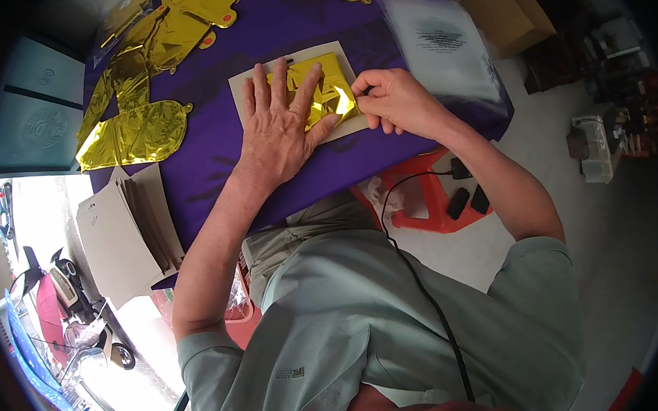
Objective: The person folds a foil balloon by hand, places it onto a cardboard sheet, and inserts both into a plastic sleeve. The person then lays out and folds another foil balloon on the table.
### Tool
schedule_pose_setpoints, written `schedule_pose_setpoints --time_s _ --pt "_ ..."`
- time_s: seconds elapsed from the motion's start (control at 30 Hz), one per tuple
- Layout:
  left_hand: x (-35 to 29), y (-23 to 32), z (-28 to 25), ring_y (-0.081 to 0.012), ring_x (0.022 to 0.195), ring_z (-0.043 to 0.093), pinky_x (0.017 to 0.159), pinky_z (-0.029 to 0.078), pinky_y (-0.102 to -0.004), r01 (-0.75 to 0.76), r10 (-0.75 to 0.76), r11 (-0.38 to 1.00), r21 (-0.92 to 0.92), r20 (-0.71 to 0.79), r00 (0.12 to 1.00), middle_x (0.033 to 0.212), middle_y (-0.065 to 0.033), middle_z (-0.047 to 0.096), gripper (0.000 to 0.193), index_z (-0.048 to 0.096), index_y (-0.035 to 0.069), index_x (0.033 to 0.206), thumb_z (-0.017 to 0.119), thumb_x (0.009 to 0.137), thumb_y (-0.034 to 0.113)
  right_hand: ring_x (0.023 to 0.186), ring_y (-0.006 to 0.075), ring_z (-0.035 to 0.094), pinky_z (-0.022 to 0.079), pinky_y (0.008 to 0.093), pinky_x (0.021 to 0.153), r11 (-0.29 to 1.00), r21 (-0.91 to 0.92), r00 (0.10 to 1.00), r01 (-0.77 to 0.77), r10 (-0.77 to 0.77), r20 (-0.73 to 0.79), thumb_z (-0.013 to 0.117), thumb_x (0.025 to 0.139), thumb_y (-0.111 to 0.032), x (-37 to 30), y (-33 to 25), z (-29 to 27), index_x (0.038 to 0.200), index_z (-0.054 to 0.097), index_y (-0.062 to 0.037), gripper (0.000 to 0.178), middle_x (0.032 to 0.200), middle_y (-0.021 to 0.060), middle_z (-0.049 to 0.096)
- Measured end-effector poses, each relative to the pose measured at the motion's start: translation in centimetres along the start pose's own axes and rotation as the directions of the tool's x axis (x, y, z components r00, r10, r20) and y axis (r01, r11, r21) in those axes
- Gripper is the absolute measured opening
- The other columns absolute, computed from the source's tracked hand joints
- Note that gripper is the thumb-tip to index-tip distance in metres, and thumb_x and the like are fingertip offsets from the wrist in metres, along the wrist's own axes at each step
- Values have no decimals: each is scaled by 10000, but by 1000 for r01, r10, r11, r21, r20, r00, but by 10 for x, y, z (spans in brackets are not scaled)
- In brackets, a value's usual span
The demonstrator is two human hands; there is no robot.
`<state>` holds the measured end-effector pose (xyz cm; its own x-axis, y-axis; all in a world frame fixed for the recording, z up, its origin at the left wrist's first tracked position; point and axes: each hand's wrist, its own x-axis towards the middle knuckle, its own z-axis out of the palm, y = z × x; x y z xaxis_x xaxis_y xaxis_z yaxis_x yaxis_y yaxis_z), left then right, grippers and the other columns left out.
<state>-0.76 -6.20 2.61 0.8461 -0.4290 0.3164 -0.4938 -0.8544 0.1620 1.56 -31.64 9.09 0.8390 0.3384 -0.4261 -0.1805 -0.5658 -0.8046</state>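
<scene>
The foil [333,85] looks glossy and metallic, the card [350,126] matt and papery.

Left hand [276,133] spread flat on gold foil [335,92] over cardboard [345,129]; right hand [394,102] pinching foil's edge.

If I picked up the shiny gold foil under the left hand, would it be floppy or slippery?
The gold foil would probably flop, since it looks thin and creased. Its mirror-like shine suggests it may be slippery, so it could slide on the card beneath without the left hand spread over it.
</scene>
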Motion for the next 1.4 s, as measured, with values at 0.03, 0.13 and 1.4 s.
schedule_pose_setpoints --time_s 0.03,0.13,1.4 --pt "0 1 0 -605 1603 282 1331 187 -687 -1 1 1000 6 1 1000 1739 -310 348 797 403 242 1742 524 1096 694 553 44 574 432 223 468 1000 2 1000 0 0 2 668 1093 -221 -2 1 0 1216 715 -56 211 750 -8 677" --pt "1 1 -2 -613 1596 286 1327 195 -692 -14 14 1000 26 2 1000 1735 -312 352 744 425 302 1733 523 1102 683 553 71 595 468 261 469 998 63 1000 23 -24 8 662 1064 -208 -9 2 -1 1240 737 -2 281 766 22 711" --pt "2 4 -1 -651 1587 269 1324 203 -704 -14 13 999 38 34 999 1747 -317 339 674 501 440 1684 464 1089 756 1511 354 504 410 530 1240 443 -852 707 279 -695 -130 732 1050 -358 -30 42 42 1591 603 -103 611 1631 96 562"
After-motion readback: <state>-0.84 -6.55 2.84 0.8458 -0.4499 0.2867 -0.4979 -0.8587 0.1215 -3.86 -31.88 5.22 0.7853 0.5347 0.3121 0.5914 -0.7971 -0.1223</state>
